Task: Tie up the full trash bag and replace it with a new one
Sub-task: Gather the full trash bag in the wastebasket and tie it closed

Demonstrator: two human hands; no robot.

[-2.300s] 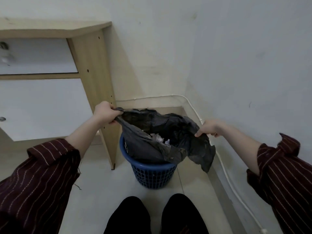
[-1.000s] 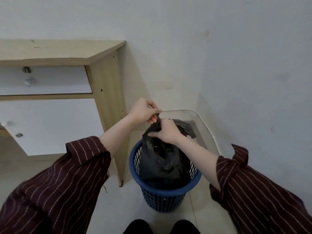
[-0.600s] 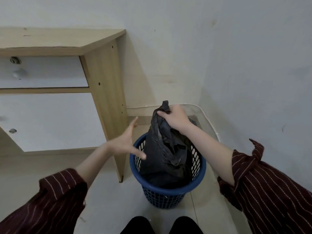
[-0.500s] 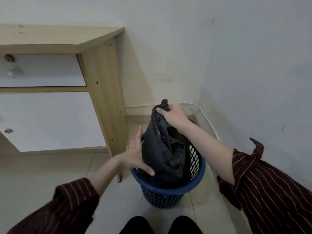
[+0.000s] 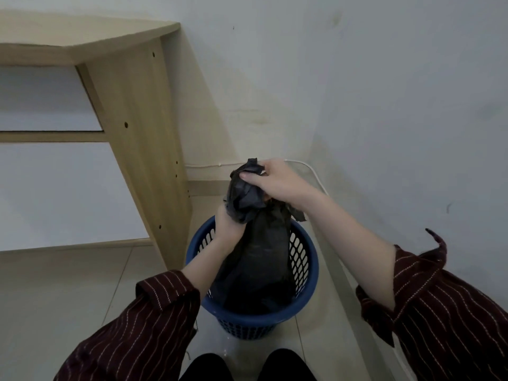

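**Bag neck gathered, knot not yet made**

While the black bag stands in the blue bin on the floor, in the corner beside the desk's side panel, both hands close its mouth. Right hand: fingers clenched on the bunched top. Left hand: wrapped round the neck just below. Step judged: tying, early. Next move likely calls for twisting the neck, looping the top through, then lifting the bag clear.

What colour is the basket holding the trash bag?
Blue, with a perforated wall; the basket shows in the head view.
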